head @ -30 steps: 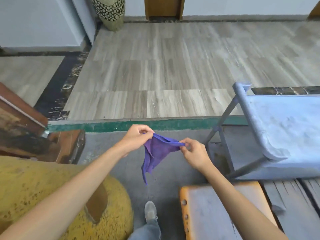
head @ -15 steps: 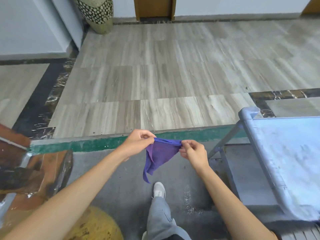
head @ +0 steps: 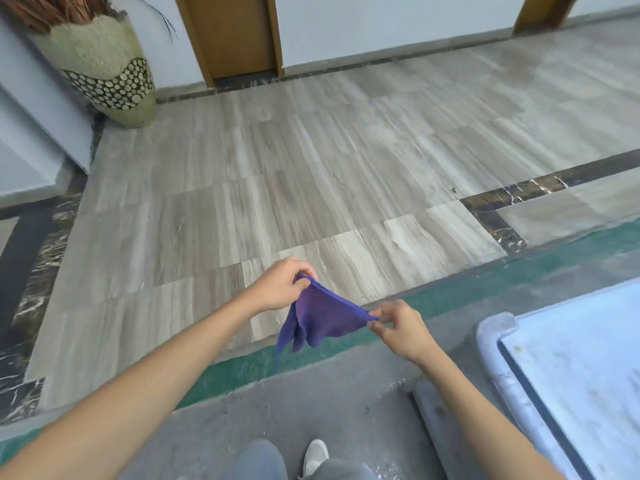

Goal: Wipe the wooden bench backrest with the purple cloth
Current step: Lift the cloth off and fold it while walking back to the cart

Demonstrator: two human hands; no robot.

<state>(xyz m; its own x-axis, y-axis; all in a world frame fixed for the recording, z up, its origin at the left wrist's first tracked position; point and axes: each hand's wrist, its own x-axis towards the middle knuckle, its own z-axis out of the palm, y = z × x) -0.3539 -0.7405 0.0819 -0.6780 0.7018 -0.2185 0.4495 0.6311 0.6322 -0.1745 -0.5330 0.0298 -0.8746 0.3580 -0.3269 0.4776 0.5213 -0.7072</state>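
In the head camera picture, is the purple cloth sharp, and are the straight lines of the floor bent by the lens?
Head view: the purple cloth is fairly sharp, pinched by the left hand and the right hand; the green floor strip and the tile joints curve, a wide-angle distortion; the vase at the corner leans and looks soft; light is even, with no hard shadows or glare.

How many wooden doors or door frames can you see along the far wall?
2: one wooden door at top centre, right of the patterned vase; one wooden frame edge at top right, mostly cut off. More may lie outside view.
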